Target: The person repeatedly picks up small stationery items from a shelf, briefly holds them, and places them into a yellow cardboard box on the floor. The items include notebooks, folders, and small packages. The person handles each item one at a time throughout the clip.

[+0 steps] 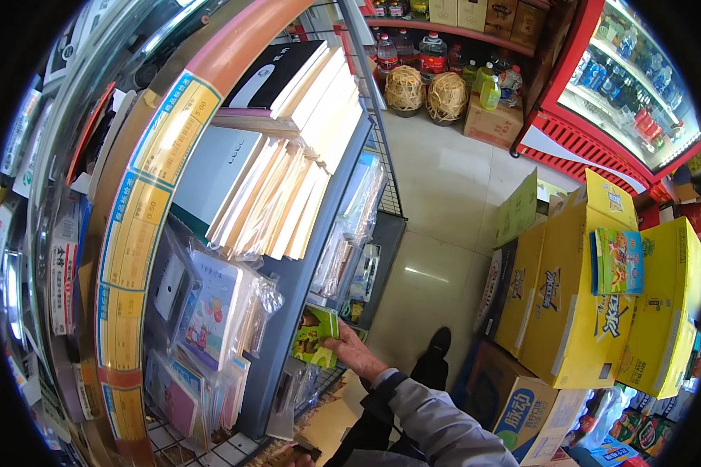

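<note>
My right hand (pixel 353 350), below a grey sleeve, grips a small stack of green picture booklets (pixel 314 338) by its right edge. The booklets are beside the front edge of a grey metal shelf (pixel 292 292), among plastic-wrapped stationery on the level below. Only a bit of my left hand (pixel 298 460) shows at the bottom rim, next to a small dark thing; what it holds is hidden. On the upper shelf stand plastic-wrapped notebooks (pixel 210 309), grey-blue notebooks (pixel 219 175) and a stack of black-covered books (pixel 280 76).
A curved rail with yellow price tags (pixel 125 233) runs along the left. Yellow cartons (pixel 566 292) stack up at right, with a colourful packet (pixel 619 261) on them. A red drinks fridge (pixel 596 146), woven-wrapped jars (pixel 405 90) and bottles stand beyond the tiled floor (pixel 438 216).
</note>
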Available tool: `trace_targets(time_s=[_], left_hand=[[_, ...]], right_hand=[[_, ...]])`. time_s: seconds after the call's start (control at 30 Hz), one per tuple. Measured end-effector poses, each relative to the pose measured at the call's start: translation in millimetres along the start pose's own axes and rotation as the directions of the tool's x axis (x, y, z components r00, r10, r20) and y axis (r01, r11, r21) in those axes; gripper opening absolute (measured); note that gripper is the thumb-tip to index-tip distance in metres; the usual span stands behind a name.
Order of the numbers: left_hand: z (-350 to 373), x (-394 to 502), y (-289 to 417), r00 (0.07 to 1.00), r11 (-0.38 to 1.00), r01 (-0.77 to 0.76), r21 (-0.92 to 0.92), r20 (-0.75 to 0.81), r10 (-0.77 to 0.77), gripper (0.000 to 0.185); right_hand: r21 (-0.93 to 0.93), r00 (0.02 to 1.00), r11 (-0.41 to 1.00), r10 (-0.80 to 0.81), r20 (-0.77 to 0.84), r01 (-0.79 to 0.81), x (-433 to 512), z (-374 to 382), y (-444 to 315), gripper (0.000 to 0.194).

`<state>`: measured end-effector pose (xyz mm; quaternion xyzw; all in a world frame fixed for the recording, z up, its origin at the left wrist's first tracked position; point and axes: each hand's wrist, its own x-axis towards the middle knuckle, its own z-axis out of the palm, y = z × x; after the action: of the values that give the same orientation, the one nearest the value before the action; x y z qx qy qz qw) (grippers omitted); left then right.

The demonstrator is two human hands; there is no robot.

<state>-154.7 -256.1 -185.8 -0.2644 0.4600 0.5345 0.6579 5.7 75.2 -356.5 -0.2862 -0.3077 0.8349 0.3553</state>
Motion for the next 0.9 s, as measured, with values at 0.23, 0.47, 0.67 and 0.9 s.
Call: trace_targets(time_s=[0.23, 0.47, 0.67, 0.9], left_hand=[[-16, -10, 0, 0.960, 0.966, -0.162, 0.200, -0.194, 0.202, 0.038], [-32, -6, 7, 0.942, 0.936, -0.157, 0.316, -0.238, 0.239, 0.030], [-12, -12, 6, 0.946, 0.896, -0.135, 0.423, -0.213, 0.243, 0.033], [-22, -6, 4, 0.917, 0.812, -0.136, 0.568, -0.239, 0.321, 0.035]], right_hand=[[0.075, 1.000, 0.997, 0.026, 0.009, -0.027, 54, 15, 30, 0.056], [0.182, 0.976, 0.978, 0.137, -0.171, -0.106, 79, 18, 54, 0.042], [0.202, 0.962, 0.966, 0.202, -0.185, -0.164, 80, 21, 64, 0.032], [0.093, 0.918, 0.979, 0.203, -0.341, -0.182, 89, 22, 95, 0.029]])
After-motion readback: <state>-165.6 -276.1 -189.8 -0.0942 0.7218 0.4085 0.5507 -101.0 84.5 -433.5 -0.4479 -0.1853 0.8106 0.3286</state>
